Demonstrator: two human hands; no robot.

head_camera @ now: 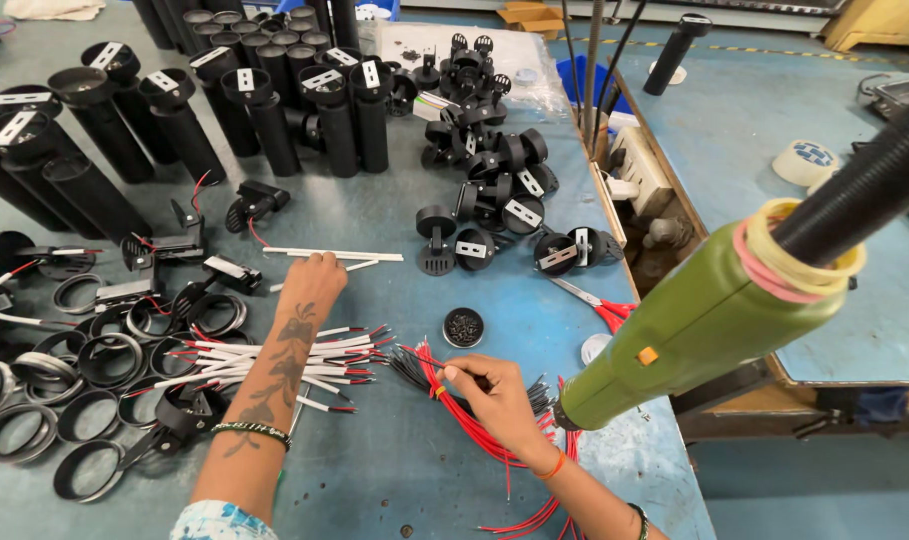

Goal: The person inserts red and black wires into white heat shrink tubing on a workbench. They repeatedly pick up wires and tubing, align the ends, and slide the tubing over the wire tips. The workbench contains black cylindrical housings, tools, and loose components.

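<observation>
Where the green tool [694, 320] hangs, red wires [494, 430] partly hidden.

We see a blue-grey surface [394, 470]. Black tubes [264, 110] stand at upper left, black rings [84, 390] lie at lower left, white-sleeved wires [274, 360] at centre, red wires [494, 420] at lower centre, a small screw cup [463, 327] between, and scissors [589, 300] near the right edge.

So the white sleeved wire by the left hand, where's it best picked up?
Probably mid-length, pinched from above. The white wire lies flat on the table, running left to right, thin and straight, with bare surface along both long sides. The left hand already sits at its near side, so a fingertip grip across its width there suits.
</observation>
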